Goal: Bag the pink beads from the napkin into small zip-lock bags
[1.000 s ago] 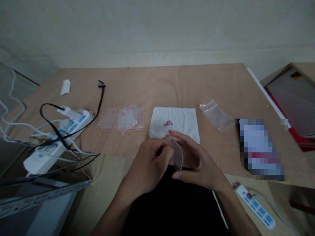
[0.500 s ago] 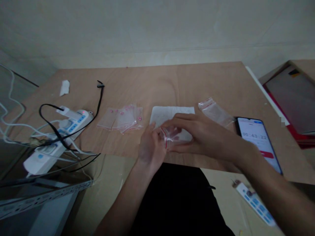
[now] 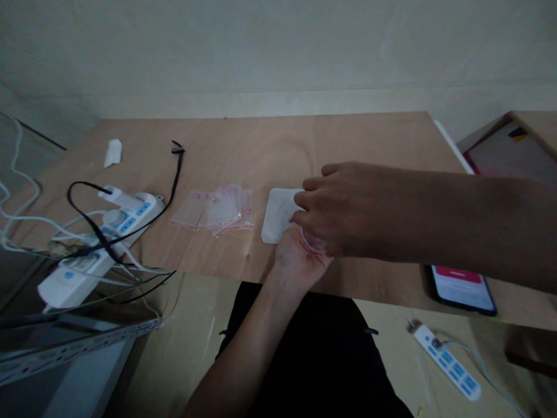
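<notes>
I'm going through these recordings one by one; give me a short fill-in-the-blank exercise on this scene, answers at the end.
1. The left hand holds a small bag with a ____ strip.
2. The right hand hides part of the sheet, which is ____ in colour.
3. The bags lying on the table are to the ____ of the sheet.
4. The phone is partly hidden behind the person's ____ arm.

Missing words: red; white; left; right.

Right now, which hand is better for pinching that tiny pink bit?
Probably the right hand: it reaches over the white sheet, right by the pink bit. The left hand looks busy holding a clear bag.
</notes>
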`<state>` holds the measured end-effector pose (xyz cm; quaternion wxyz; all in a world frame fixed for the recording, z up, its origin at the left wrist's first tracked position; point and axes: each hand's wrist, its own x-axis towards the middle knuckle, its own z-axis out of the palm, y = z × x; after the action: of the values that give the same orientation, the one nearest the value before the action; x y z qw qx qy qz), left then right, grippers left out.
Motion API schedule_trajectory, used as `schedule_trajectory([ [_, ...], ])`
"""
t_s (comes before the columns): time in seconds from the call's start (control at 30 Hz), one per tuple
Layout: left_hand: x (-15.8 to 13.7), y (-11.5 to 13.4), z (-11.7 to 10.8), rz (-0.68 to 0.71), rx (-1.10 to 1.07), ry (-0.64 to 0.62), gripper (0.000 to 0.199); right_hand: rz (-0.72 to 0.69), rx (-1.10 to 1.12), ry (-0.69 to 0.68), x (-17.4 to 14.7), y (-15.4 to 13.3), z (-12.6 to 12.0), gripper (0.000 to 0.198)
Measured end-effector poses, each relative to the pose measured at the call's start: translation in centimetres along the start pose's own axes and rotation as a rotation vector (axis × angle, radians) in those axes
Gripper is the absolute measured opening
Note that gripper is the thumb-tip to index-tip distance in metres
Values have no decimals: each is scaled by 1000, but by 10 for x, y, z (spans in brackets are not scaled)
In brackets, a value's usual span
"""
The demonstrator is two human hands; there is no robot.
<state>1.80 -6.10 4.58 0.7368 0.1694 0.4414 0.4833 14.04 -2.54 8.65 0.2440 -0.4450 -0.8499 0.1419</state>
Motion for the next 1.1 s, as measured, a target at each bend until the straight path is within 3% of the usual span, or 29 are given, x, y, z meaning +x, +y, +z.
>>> schedule_trajectory([
  [0.07, 3, 3, -1, -77, -121, -8, 37, -42, -116, -115, 11, -8, -25, 38],
  [0.13, 9, 5, -3, -119, -24, -9, 40, -73, -331, -239, 17, -11, -48, 52],
  [0.17, 13, 6, -5, -90, 99, 18, 41, -30, -443, -144, 16, -8, -55, 62],
  [0.23, 22, 7, -8, 141, 459, 126, 42, 169, -585, 108, 6, 6, -57, 72],
  [0.3, 34, 6, -11, 503, 897, 224, 39, 410, -566, 205, -11, 28, -42, 77],
  [0.37, 47, 3, -15, 761, 1305, 229, 33, 563, -496, 230, -27, 50, -15, 77],
  [0.43, 59, -1, -20, 841, 1591, 196, 29, 642, -471, 239, -39, 67, 14, 75],
  [0.5, 67, -6, -23, 830, 1749, 176, 26, 670, -477, 210, -46, 75, 38, 72],
  [0.7, 72, -14, -28, 840, 1879, 199, 24, 660, -480, 91, -53, 82, 62, 80],
  [0.93, 65, -9, -30, 937, 1826, 212, 22, 671, -431, 150, -54, 82, 62, 69],
  [1.03, 46, 4, -47, 1058, 1685, 262, 19, 710, -395, 169, -51, 77, 60, 72],
  [1.1, 29, 20, -70, 1130, 1584, 392, 15, 724, -361, 178, -50, 74, 58, 75],
])
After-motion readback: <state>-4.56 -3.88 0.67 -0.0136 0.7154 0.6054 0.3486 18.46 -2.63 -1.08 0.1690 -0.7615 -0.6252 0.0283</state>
